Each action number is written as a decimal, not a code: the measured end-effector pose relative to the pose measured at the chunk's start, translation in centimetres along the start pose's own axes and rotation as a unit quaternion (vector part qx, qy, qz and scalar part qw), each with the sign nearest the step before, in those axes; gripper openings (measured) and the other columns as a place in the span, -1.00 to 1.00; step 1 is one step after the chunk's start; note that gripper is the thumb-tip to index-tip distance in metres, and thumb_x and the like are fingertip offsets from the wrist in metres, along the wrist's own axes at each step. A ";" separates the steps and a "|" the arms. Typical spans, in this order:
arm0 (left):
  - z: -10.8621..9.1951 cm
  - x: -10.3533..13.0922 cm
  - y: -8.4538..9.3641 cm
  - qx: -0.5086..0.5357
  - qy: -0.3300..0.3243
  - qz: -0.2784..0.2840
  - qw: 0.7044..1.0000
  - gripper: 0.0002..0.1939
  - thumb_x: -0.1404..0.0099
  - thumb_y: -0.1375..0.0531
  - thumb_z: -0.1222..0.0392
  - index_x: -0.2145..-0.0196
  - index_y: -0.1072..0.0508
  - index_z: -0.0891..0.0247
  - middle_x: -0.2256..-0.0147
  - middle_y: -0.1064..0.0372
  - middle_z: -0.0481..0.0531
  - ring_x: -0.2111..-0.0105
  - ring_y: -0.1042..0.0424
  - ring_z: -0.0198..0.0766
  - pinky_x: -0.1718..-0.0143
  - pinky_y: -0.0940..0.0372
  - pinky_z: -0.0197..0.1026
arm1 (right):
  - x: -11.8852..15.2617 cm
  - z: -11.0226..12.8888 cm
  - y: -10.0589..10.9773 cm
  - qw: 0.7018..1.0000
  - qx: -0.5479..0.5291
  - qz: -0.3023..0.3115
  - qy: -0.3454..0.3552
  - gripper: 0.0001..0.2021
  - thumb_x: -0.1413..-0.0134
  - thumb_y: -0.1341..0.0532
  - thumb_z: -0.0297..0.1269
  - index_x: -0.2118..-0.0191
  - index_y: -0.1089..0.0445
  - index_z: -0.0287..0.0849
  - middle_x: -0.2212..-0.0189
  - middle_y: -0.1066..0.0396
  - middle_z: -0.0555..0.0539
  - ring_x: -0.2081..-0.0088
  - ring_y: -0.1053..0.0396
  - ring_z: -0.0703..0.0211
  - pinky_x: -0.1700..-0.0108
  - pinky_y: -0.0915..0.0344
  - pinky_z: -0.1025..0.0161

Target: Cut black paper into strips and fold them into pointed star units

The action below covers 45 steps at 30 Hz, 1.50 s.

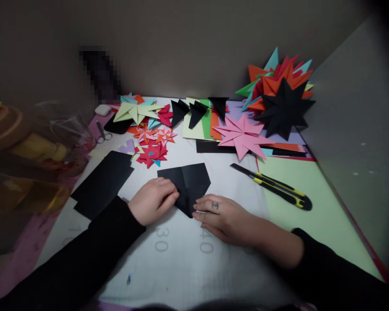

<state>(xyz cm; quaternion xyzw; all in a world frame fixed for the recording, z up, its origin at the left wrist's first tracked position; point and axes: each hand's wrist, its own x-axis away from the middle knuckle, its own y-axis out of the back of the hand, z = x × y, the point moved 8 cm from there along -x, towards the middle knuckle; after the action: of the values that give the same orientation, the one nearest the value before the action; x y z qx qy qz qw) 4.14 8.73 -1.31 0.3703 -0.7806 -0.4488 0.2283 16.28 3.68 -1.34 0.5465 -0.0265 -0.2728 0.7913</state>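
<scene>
A partly folded sheet of black paper (194,177) lies on the white mat, creased down its middle, with a point toward me. My left hand (155,198) rests on its left side, fingers curled and thumb pressed to the paper. At the lower right edge, my right hand (222,216) has its fingertips together on the same paper; its thumb is hidden beneath. A stack of black paper sheets (102,183) lies left of my left hand. Right of the folded paper is a black and yellow utility knife (278,190) with its blade out.
Several small folded paper stars (152,153) lie at the back left near scissors (103,136). Behind are black folded pieces (197,112), a pink paper star (243,134) and a black star (285,110) against a colourful pile. A pale green sheet (311,233) covers the right side.
</scene>
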 end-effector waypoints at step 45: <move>1.3 -2.0 -1.0 -0.036 0.188 0.018 0.981 -0.78 -0.20 -0.15 0.02 0.48 -0.37 0.20 0.49 -0.38 -0.06 0.43 -0.33 -0.24 0.48 -0.07 -0.25 | 0.2 -0.1 -1.7 0.992 0.014 0.123 -0.005 -0.66 -0.20 -0.05 -0.25 -0.07 -0.28 -0.11 -0.08 -0.30 -0.09 -0.09 -0.16 0.03 -0.10 -0.01 0.00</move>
<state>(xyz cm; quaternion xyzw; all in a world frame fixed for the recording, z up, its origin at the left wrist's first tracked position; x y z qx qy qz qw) 4.87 10.63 -2.84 0.4257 -0.7135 -0.3949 0.3922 15.82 3.26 -2.91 0.5482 -0.1015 -0.1759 0.8113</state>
